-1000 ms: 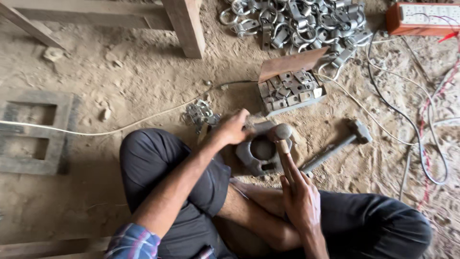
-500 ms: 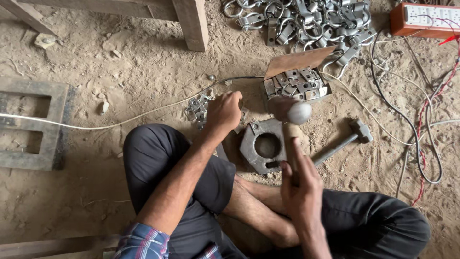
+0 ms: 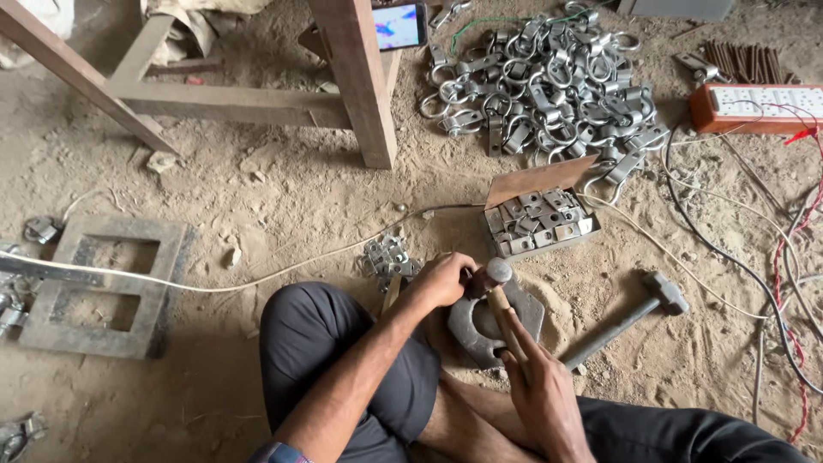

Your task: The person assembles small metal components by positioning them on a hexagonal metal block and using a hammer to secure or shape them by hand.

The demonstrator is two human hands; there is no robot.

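I sit on the sandy floor with a heavy steel ring block [image 3: 477,331] between my knees. My right hand [image 3: 542,400] grips the wooden handle of a small hammer [image 3: 497,276], whose round head rests low over the block's far edge. My left hand [image 3: 444,279] is closed on a small metal piece held against the block, right under the hammer head; the piece itself is mostly hidden by my fingers.
An open cardboard box of small metal clips [image 3: 538,223] lies just beyond the block. A second hammer [image 3: 630,315] lies to the right. A heap of metal clamps [image 3: 549,86], a power strip [image 3: 754,107], cables, a wooden table leg [image 3: 356,86] and a metal frame [image 3: 111,287] surround me.
The hammer head was raised above the block half a second ago and has come down onto the piece at my left hand. The view has tilted up.
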